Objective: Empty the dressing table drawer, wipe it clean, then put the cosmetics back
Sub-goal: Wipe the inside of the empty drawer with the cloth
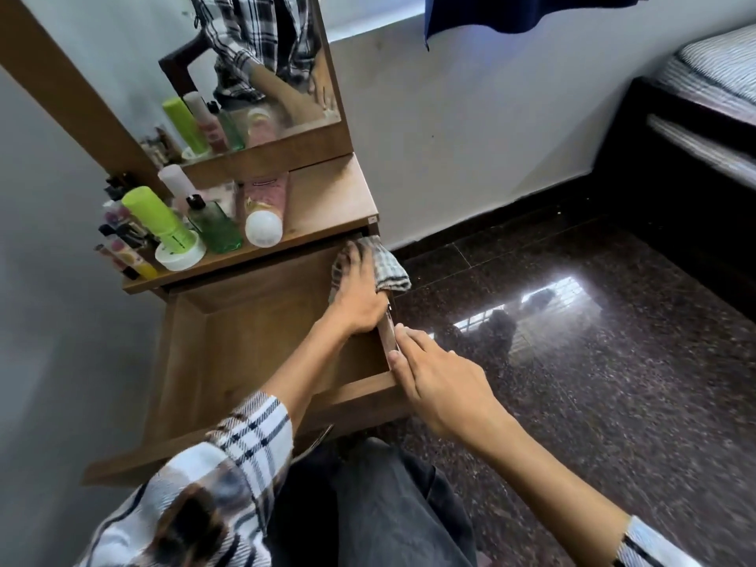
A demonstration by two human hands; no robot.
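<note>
one drawer (262,354), one cloth (388,266), two hands, one mirror (245,67)

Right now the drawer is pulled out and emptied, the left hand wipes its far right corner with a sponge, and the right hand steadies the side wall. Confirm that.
Not a sponge: the head view shows the left hand pressing a checked cloth into the far right corner of the drawer. The rest holds: the drawer is out and emptied, and the right hand steadies its side wall.
</note>
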